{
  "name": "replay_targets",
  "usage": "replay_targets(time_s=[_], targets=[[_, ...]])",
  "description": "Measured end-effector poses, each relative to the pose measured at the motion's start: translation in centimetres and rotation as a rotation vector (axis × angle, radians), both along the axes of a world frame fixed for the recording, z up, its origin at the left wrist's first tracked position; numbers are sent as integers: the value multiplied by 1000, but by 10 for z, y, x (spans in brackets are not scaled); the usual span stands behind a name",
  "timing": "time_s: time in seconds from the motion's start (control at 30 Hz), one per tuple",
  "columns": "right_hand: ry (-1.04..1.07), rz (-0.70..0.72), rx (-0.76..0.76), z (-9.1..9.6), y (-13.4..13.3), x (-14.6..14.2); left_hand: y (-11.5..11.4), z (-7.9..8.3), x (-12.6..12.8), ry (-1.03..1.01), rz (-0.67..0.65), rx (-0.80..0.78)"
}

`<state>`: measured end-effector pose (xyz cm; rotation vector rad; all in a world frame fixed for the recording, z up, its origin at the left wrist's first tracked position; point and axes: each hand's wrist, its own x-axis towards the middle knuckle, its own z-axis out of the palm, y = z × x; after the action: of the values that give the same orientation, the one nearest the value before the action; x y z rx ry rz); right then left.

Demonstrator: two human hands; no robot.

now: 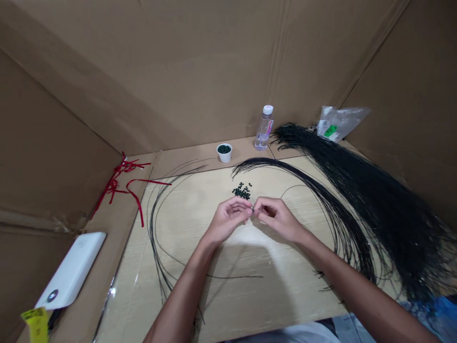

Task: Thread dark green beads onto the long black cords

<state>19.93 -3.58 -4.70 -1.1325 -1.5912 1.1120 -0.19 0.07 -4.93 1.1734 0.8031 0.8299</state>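
Observation:
My left hand (228, 220) and my right hand (276, 219) meet at the fingertips, pinching a tiny item (253, 208) between them. It is too small to identify. Just beyond my fingers lies a loose pile of dark green beads (242, 192) on a pale wooden board (257, 295). Long thin black cords (307, 188) curve across the board on either side of my hands. A much thicker bundle of black cords (371, 205) spreads to the right.
At the back stand a white cup of dark beads (224, 152), a water bottle (264, 128) and a clear plastic bag (339, 123). Red ribbon (123, 183) lies at the left, near a white power bank (71, 269). Cardboard walls (178, 71) surround the board.

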Motion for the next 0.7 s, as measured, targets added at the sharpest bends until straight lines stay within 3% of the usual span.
replay_targets(time_s=[0.33,0.57,0.7], targets=[[-116,-95,106,6,0,-5,0,-2,2,67,89,24],[-105,-52,85,2,3,1,5,-15,3,-24,286,-23],[-134,-35,96,2,5,7,6,-14,3,-49,313,-58]])
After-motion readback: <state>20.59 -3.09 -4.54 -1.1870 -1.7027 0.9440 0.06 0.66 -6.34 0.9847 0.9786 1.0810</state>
